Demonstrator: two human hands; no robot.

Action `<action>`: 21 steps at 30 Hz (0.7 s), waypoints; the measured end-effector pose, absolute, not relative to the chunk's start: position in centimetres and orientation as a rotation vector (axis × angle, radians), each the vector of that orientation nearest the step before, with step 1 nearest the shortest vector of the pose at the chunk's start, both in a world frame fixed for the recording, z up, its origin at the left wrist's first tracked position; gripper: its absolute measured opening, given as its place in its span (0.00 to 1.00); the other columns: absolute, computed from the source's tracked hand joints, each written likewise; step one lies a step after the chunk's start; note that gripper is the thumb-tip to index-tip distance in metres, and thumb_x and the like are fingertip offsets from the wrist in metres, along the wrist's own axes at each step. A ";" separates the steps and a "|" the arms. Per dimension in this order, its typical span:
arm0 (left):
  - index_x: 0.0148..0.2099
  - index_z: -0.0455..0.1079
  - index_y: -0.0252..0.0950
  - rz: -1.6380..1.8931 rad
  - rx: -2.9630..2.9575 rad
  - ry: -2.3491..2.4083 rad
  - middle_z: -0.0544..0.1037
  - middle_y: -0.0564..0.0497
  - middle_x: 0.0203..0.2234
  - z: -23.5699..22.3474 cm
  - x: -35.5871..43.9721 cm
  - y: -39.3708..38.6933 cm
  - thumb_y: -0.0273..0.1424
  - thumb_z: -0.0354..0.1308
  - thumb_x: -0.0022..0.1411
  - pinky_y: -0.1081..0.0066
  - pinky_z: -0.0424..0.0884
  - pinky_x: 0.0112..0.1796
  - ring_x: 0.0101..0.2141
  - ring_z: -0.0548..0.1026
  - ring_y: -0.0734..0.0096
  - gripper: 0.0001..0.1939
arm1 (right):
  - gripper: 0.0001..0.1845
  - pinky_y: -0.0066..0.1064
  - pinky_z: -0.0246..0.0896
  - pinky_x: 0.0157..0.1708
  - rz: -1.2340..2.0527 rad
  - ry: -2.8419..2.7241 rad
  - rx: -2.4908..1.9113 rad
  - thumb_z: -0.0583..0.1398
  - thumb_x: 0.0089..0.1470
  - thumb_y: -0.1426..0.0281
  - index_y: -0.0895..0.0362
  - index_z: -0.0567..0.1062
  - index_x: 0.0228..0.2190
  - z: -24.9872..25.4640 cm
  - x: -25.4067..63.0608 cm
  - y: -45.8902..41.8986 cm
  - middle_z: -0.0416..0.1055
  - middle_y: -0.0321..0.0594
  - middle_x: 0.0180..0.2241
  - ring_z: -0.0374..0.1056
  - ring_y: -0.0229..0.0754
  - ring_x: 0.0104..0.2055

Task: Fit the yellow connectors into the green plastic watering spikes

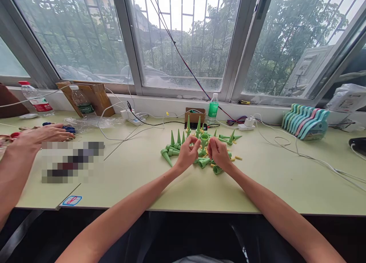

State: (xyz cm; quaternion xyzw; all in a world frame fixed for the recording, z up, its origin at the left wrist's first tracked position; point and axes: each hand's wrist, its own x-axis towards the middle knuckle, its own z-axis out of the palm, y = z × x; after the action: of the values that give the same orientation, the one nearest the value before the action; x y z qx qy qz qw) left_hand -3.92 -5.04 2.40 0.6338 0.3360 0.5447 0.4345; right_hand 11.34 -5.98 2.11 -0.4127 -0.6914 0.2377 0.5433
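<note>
Both my hands are together over a pile of green plastic spikes at the middle of the table. Between them one green plastic spike (204,138) stands wide end up, its mouth facing me. My left hand (188,151) is closed, thumb and fingers pinched at this spike's left side. My right hand (219,152) is closed too, its fingertips bunched just right of the spike; what they hold is hidden. Around them lie more green spikes (166,156), some standing point up, with small yellow pieces (238,157) scattered among them.
Behind the pile are a small cardboard box (195,113), a phone (202,126) and a green-labelled bottle (213,107). White cables (307,156) cross the right side near turquoise and pink plastic pieces (305,122). Another person's hand (42,136) works at far left.
</note>
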 end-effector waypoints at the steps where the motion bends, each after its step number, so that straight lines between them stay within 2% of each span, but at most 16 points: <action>1: 0.35 0.62 0.35 1.337 1.542 0.832 0.69 0.55 0.25 2.5 -3.9 -5.0 0.49 0.54 0.62 0.80 0.55 0.13 0.12 0.64 0.84 0.20 | 0.25 0.27 0.52 0.19 0.542 -1.657 -0.980 0.44 0.65 0.51 0.54 0.59 0.23 2.2 11.4 -6.0 0.61 0.32 0.17 0.56 0.32 0.15; 4: 0.25 0.62 0.33 1.269 1.440 0.834 0.66 0.54 0.16 2.8 -3.9 -5.1 0.55 0.48 0.62 0.77 0.54 0.12 0.11 0.63 0.80 0.29 | 0.25 0.27 0.53 0.22 0.482 -1.741 -0.979 0.45 0.66 0.53 0.54 0.59 0.23 2.3 11.5 -6.1 0.62 0.32 0.18 0.57 0.33 0.18; 8: 0.18 0.60 0.33 1.203 1.378 0.895 0.66 0.50 0.12 3.0 -4.0 -5.3 0.58 0.48 0.60 0.76 0.51 0.12 0.11 0.61 0.78 0.34 | 0.23 0.26 0.53 0.23 0.468 -1.829 -0.937 0.46 0.66 0.55 0.54 0.58 0.23 2.1 11.5 -6.1 0.63 0.33 0.18 0.57 0.33 0.19; 12: 0.15 0.62 0.32 1.132 1.411 0.904 0.65 0.49 0.10 3.0 -4.1 -5.3 0.58 0.46 0.61 0.75 0.50 0.13 0.11 0.60 0.79 0.37 | 0.22 0.26 0.53 0.24 0.463 -1.839 -0.906 0.46 0.66 0.57 0.54 0.59 0.24 2.1 11.4 -6.2 0.63 0.33 0.18 0.57 0.33 0.19; 17: 0.17 0.65 0.32 1.104 1.435 0.865 0.63 0.50 0.08 2.9 -4.2 -5.3 0.58 0.46 0.61 0.75 0.49 0.13 0.11 0.61 0.77 0.36 | 0.21 0.26 0.53 0.23 0.459 -1.828 -0.919 0.47 0.66 0.57 0.55 0.62 0.25 2.2 11.4 -6.3 0.64 0.33 0.19 0.58 0.33 0.19; 21: 0.17 0.61 0.33 1.133 1.456 0.853 0.61 0.52 0.07 2.9 -4.2 -5.4 0.56 0.47 0.62 0.76 0.52 0.14 0.12 0.62 0.77 0.34 | 0.18 0.25 0.55 0.24 0.487 -1.819 -0.918 0.47 0.66 0.58 0.54 0.62 0.29 1.9 11.5 -6.0 0.65 0.32 0.20 0.59 0.33 0.19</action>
State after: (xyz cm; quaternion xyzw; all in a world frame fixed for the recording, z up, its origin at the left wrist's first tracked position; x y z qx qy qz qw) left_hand -4.18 -5.43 2.90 0.6091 0.3567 0.4739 0.5265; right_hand 11.50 -5.97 1.89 -0.3794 -0.7522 0.2014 0.4997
